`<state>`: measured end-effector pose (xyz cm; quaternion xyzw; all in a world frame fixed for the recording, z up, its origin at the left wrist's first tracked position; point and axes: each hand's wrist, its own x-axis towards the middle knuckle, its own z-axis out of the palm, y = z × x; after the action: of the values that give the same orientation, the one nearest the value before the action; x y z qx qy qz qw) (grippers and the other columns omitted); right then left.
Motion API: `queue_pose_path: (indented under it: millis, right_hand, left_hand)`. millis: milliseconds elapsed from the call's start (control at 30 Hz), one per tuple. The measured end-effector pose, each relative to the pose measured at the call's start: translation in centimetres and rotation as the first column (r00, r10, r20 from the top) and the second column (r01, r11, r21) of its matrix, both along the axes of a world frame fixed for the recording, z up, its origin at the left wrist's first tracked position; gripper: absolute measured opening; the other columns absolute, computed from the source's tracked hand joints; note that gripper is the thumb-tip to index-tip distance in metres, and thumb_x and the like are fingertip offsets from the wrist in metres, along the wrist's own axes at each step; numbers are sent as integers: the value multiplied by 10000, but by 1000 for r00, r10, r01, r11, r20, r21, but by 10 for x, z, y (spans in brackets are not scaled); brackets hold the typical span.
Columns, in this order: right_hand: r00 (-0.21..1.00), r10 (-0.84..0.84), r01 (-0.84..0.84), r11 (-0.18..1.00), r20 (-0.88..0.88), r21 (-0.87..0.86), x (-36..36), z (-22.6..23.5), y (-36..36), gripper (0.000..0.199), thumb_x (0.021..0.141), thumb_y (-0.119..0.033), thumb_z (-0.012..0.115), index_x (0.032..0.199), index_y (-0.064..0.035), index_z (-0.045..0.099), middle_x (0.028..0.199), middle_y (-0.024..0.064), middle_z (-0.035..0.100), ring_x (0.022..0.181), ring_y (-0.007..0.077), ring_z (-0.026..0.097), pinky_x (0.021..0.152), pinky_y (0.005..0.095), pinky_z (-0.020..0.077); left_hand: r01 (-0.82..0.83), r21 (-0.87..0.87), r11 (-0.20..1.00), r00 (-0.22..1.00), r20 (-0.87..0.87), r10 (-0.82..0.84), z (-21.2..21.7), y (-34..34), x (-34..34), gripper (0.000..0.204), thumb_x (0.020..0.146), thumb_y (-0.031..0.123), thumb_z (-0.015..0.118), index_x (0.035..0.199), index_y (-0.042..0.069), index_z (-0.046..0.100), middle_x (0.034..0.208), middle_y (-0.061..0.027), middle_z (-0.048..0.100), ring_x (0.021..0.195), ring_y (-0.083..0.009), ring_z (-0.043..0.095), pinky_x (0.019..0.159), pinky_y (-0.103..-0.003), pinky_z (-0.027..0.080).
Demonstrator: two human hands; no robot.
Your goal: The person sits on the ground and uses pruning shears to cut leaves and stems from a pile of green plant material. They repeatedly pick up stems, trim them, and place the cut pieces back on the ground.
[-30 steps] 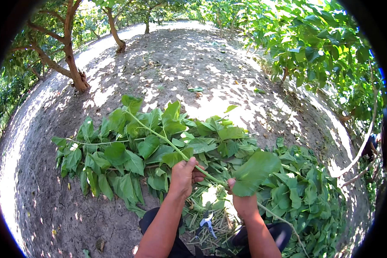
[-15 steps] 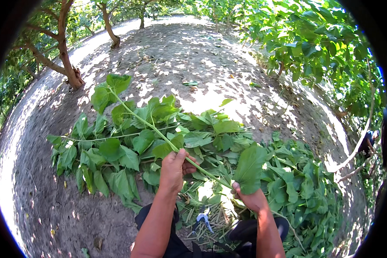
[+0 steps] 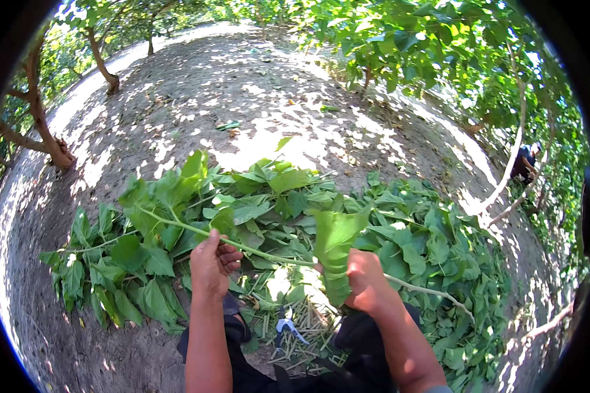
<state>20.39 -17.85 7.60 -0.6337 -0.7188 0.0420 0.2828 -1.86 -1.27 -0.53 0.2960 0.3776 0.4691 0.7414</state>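
Note:
A long green leafy branch [image 3: 269, 255] runs across in front of me, its leafy end to the left and its bare stem out past my right hand. My left hand [image 3: 211, 267] pinches it near the leafy end, between thumb and forefinger, with the other fingers loosely curled. Farther along the stem my right hand [image 3: 366, 278] is closed around it, its fingers partly hidden behind a large leaf [image 3: 336, 249]. Below the branch, between my legs, pruning shears [image 3: 288, 326] with pale blue handles lie on short cut stems [image 3: 311, 314].
Leafy branches [image 3: 128, 275] are heaped at the left, and a broad pile of loose leaves [image 3: 439, 255] spreads to the right. Tree trunks [image 3: 46, 124] stand at the far left. Bare pale branches [image 3: 508, 173] rise at the right, where another person [image 3: 524, 162] is partly visible.
The view has turned right. The branch has swung lower and lies flatter, its leafy tip now down over the heap. My right hand has moved up, and the big leaf has folded in front of it.

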Motion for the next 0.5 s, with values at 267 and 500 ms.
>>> queue_pose_path:
  millis: [267, 500]
  right_hand:
    - [955, 115, -100, 993, 272, -69, 10, 55, -7, 132, 798, -166, 577, 795, -34, 572, 735, 118, 595, 719, 312, 635, 623, 423, 513]
    - [927, 19, -34, 999, 375, 35, 33, 59, -23, 172, 789, -224, 630, 753, -91, 527, 700, 44, 530, 690, 249, 599, 597, 380, 504]
  left_hand:
    - [81, -111, 991, 996, 43, -77, -12, -2, 12, 269, 939, 333, 580, 919, 66, 604, 658, -48, 626, 534, -165, 626, 423, -263, 470]
    - [178, -4, 984, 984, 21, -178, -8, -17, 33, 266, 947, 328, 573, 944, 63, 594, 703, -47, 639, 542, -150, 627, 422, -261, 490]
